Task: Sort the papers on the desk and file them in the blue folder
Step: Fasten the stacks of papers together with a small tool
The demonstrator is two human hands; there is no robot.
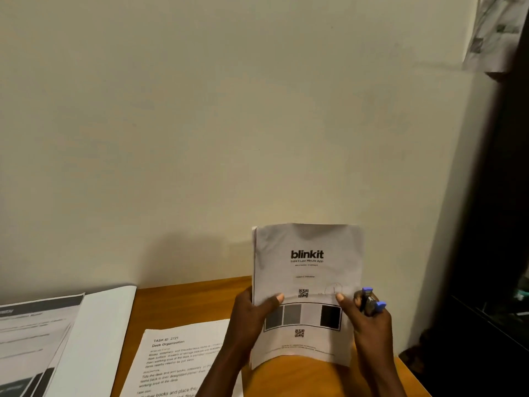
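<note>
Holding the blinkit sheets (pixel 307 270) upright and face-on, lifted off the worktop (pixel 183 305), presumably to read the front and judge which pile suits them. Gripping from both sides: left hand (pixel 252 313) curled round the left edge with its thumb (pixel 276 298) pressed on the printed face just above the grey blocks, right hand (pixel 369 325) pinching the right edge the same way, thumb in front and fingers behind. Stretching the paper between the two grips, which probably stops the top from flopping over, though bowing a little along the lower edge. Showing more than one layer at the left edge; folded or several leaves, cannot tell which. Tucked in the curled fingers of the right hand, just beside the paper's edge: a small dark object with blue tips (pixel 370 303), perhaps a clip or stapler held ready for fastening, too small to name. Lying flat on the worktop below and left of the left hand: a printed task sheet (pixel 177 359), its right side hidden behind the left forearm. Farther left, well apart from both hands: a stack of printed pages (pixel 57 339). Not showing the blue folder anywhere, so judging the filing as not yet begun and the sorting as the step in hand.
</note>
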